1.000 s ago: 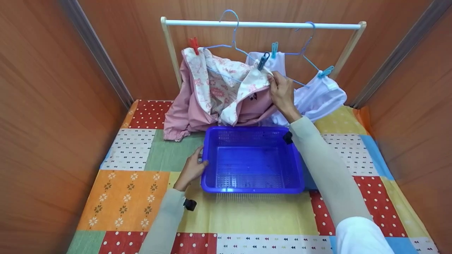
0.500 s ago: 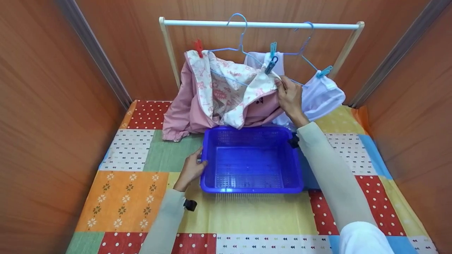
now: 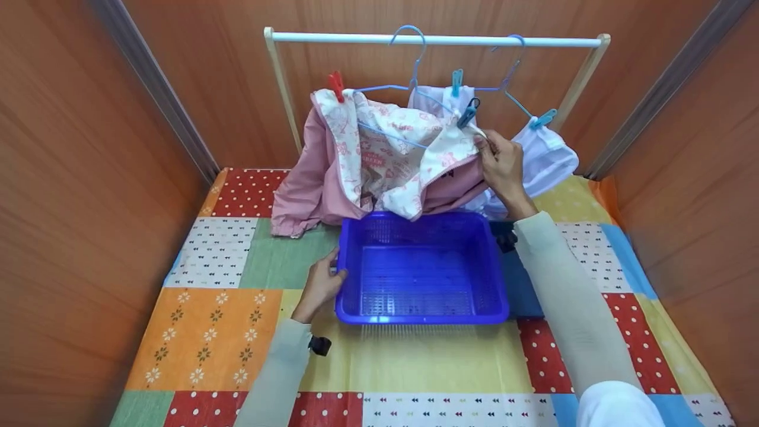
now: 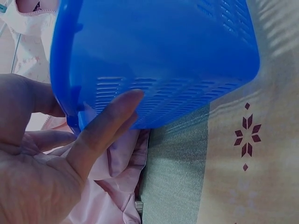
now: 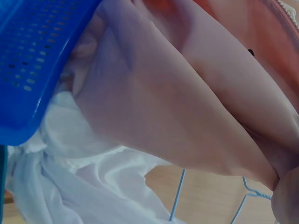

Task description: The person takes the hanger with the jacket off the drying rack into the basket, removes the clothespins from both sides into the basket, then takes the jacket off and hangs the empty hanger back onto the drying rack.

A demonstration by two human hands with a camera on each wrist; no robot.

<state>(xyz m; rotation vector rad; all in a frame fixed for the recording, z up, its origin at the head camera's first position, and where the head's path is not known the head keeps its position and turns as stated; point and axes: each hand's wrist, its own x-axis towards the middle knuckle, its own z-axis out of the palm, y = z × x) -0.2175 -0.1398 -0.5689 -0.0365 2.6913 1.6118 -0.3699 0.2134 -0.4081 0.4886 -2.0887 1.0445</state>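
My left hand (image 3: 323,284) grips the left rim of a blue plastic basket (image 3: 421,320), fingers against its outer wall. Nothing lies inside the basket. My right hand (image 3: 504,169) pinches the right shoulder of a pink jacket (image 3: 323,196) with a white printed lining. The jacket drapes from a blue wire hanger (image 3: 382,88) hooked on the white rail (image 3: 332,38). A red clothespin (image 3: 337,86) clips its left shoulder, and a dark teal clothespin (image 3: 468,114) its right, just above my fingers. In the right wrist view pink cloth (image 5: 154,93) fills the middle.
A white garment (image 3: 551,157) hangs at the right from a second hanger, held by teal clothespins (image 3: 544,119). A dark blue flat thing (image 3: 522,290) lies beside the basket, partly hidden. Patchwork cloth (image 3: 213,338) covers the surface; wooden panels (image 3: 77,196) stand around it.
The jacket's hanger has slid right along the rail, and my right hand has moved right and slightly down with the jacket's shoulder. My left hand and the basket have barely moved.
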